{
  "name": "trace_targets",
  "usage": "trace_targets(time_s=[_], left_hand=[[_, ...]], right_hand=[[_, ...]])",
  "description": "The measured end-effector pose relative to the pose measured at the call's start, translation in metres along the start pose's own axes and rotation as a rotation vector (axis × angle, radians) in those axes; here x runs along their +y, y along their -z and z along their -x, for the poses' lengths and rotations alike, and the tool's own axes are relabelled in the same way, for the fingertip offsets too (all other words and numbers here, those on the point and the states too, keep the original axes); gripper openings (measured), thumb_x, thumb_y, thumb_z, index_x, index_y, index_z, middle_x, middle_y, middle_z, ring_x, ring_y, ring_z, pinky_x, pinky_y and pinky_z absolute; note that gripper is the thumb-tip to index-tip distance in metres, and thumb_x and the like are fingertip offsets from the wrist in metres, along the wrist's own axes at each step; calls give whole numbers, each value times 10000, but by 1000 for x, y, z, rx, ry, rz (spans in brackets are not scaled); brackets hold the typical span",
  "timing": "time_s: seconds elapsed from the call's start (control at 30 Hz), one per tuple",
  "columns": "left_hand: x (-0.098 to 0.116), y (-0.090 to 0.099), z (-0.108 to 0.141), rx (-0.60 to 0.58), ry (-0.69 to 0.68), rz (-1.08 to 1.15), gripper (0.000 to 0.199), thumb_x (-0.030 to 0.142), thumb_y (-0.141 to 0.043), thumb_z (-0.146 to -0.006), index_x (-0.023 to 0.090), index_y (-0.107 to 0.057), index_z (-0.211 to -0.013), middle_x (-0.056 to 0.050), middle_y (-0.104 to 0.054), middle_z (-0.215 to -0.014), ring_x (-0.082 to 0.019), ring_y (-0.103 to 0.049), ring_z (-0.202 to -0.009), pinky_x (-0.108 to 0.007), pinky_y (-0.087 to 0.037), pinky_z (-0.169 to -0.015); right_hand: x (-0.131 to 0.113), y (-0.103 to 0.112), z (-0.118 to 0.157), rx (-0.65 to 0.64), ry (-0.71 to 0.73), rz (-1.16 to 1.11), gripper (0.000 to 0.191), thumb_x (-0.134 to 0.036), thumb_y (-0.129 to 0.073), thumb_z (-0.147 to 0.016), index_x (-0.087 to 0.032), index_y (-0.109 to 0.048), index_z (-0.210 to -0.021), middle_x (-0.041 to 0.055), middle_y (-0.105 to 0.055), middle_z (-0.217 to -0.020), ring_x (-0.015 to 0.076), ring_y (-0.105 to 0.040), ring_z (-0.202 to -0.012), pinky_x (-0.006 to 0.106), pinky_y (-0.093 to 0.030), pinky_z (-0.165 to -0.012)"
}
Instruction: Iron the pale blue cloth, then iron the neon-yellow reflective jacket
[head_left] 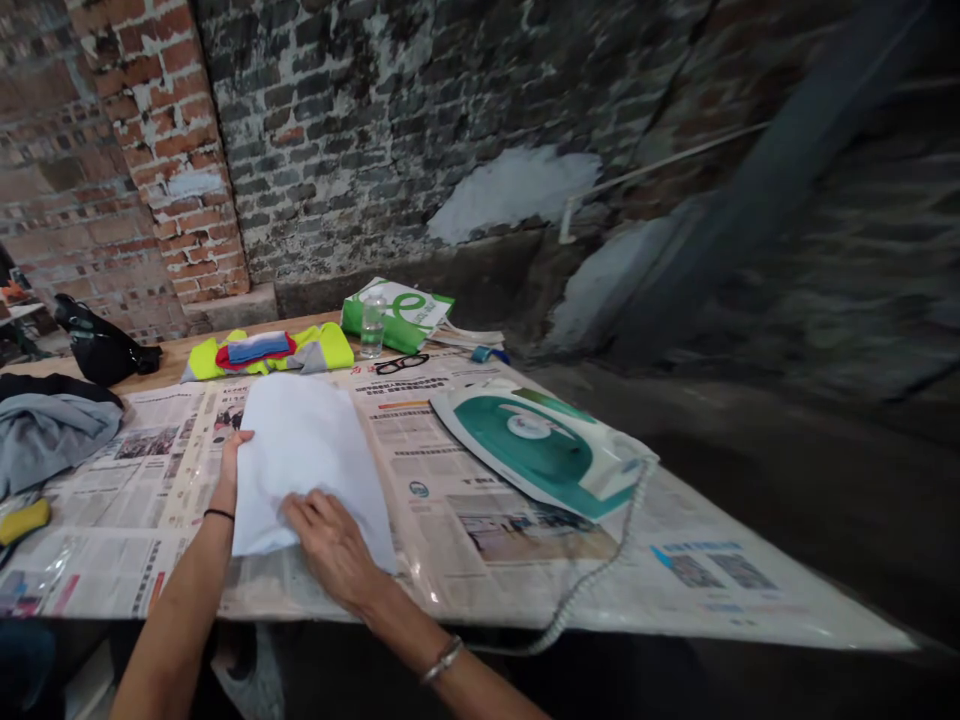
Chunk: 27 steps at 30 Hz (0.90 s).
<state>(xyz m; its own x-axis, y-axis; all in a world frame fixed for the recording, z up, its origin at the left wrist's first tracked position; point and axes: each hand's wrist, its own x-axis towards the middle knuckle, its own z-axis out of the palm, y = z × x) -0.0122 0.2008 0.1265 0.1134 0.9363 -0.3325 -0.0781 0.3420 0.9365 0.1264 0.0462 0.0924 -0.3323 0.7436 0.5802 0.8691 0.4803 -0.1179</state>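
Beyond white cloth point(307, 450), clear cup point(372, 330), green bag point(409, 309)

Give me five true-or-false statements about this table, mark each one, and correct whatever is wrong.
1. The left hand is at an edge of the white cloth. True.
2. The right hand is on the iron. False: it is on the white cloth, and neither hand touches the iron.
3. A pair of glasses lies near the clear cup. True.
4. The iron is to the left of the white cloth in the picture. False: it is to the right.
5. A dark band is on the left wrist and a metal bracelet on the right arm. True.
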Motion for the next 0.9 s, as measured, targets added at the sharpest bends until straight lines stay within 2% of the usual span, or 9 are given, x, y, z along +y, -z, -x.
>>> trace_targets(time_s=[0.1,0.2,0.3,0.47,0.53,0.63,0.73,0.8,0.9], left_hand=[[-10,25,8,-13,67,-50,353,427,-585,-979,150,-620,-1194,-77,-684,-1122,-186,-682,-923,-379,-588,-814],[0,40,2,-12,90,-122,323,396,-580,-985,143,-623,-1181,-77,-690,-1096,-174,-685,-891,-364,-590,-792],[15,42,-15,8,67,-226,321,395,-612,-971,153,-626,-1181,-69,-674,-1123,-180,-675,-925,-367,-593,-801],[21,31,-36,166,-80,-486,383,382,-635,-956,176,-588,-1276,-90,-624,-1270,-227,-647,-1073,-450,-573,-907],[17,24,-35,243,-187,-612,452,347,-649,-941,185,-543,-1350,-121,-556,-1397,-286,-573,-1240,-529,-491,-1037],[4,12,-19,290,-364,-802,634,225,-651,-894,164,-418,-1480,-184,-292,-1628,-362,-222,-1520,-579,-186,-1230],[-18,0,4,201,-513,-975,666,214,-602,-895,221,-387,-1525,-85,-124,-1708,-299,-2,-1575,-502,6,-1268],[-32,-3,16,55,-544,-1174,584,307,-587,-922,299,-459,-1492,-21,-214,-1692,-290,-45,-1577,-500,10,-1269],[-40,-4,27,-111,-502,-1430,543,456,-564,-938,317,-518,-1460,-49,-316,-1652,-377,-135,-1555,-613,-60,-1241]], right_hand=[[-17,-25,13,-84,-17,-52,327,30,-543,-874,-168,-650,-1111,86,-681,-1132,231,-560,-929,357,-466,-851],[-24,-28,11,-152,-24,-104,370,25,-571,-845,-159,-644,-1157,91,-675,-1171,239,-575,-975,370,-471,-905],[-23,-20,8,-188,3,-153,444,-10,-590,-846,-174,-617,-1257,92,-667,-1225,240,-579,-1064,378,-465,-958],[-1,-6,33,-64,-90,-53,660,-81,-674,-794,-161,-519,-1431,149,-546,-1445,324,-508,-1243,474,-434,-1027],[13,-1,48,-68,-118,-5,571,-34,-611,-806,-183,-590,-1357,130,-613,-1365,316,-552,-1171,456,-476,-959],[32,9,63,-150,-75,-52,544,43,-479,-818,-235,-660,-1249,80,-697,-1204,259,-604,-1047,398,-511,-896],[40,19,69,-229,-37,-175,517,40,-447,-828,-232,-681,-1201,69,-712,-1152,235,-610,-989,378,-525,-894],[39,27,70,-269,-50,-236,456,21,-468,-835,-223,-701,-1142,71,-716,-1135,232,-613,-968,377,-529,-891],[50,51,64,-334,-45,-361,365,-106,-603,-850,-235,-702,-1177,67,-707,-1183,238,-625,-1052,381,-520,-946]])
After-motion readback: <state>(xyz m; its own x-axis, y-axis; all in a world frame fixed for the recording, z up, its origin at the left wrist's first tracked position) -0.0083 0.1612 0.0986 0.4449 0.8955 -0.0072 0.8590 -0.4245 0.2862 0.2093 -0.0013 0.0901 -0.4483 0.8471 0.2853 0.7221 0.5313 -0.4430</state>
